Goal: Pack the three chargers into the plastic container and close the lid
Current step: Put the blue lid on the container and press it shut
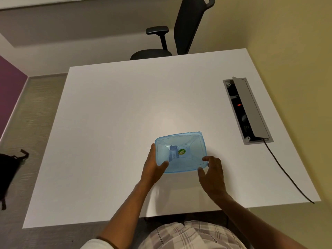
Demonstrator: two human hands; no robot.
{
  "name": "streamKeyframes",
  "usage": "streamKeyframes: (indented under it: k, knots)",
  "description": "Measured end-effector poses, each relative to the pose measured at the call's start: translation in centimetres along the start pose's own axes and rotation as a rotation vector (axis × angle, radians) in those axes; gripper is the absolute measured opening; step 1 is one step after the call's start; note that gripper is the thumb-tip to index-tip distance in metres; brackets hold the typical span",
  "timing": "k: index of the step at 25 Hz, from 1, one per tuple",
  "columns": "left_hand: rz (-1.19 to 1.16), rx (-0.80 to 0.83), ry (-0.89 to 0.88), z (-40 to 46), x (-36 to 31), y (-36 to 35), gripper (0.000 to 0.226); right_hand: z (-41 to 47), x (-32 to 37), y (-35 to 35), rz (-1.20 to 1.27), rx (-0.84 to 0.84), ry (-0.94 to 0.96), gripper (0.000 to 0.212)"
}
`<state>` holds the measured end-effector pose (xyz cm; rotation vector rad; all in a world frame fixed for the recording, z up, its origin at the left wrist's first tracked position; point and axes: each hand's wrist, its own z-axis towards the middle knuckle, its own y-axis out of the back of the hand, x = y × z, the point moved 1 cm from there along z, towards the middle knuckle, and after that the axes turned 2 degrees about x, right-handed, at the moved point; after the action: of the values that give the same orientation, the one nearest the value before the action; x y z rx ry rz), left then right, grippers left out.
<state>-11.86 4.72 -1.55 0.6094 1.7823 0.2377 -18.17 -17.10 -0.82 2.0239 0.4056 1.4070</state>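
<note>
A translucent blue plastic container (192, 155) stands on the white table (125, 114), its blue lid lying on top with a green and yellow sticker at the centre. Through the lid a pale boxy charger (173, 153) shows dimly; I cannot make out any others. My left hand (154, 163) grips the container's left side, thumb pressed on the lid's near left corner. My right hand (212, 170) is at the near right corner, fingers spread and curled, thumb and forefinger just touching the lid's edge.
A grey cable box (247, 110) with its flap raised is sunk into the table at the right, and a dark cable (287, 173) runs from it to the near right edge. A black office chair (179, 33) stands beyond the far edge. A black bag (8, 169) lies on the floor at the left.
</note>
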Motion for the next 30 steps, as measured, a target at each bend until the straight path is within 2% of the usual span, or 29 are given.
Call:
streamKeyframes:
  k: [8,13,23,28,30]
  knots:
    - [0.141,-0.001,0.042,0.8,0.1,-0.9,0.07,-0.1,-0.4,0.1,0.001,0.026,-0.03,0.037]
    - [0.257,0.01,0.118,1.0,0.6,-1.2,0.088,0.0,-0.4,0.1,0.004,0.022,-0.046,0.038]
    - [0.367,0.007,0.13,0.3,0.3,-1.7,0.104,0.2,-0.7,0.0,-0.035,0.021,-0.049,0.037]
    - [0.285,-0.15,0.132,0.9,-0.3,-1.6,0.086,2.9,0.3,0.3,-0.042,-0.039,-0.072,0.039]
    - [0.244,-0.142,0.162,1.7,-0.4,-1.8,0.082,4.6,0.6,0.3,-0.019,-0.037,-0.077,0.041]
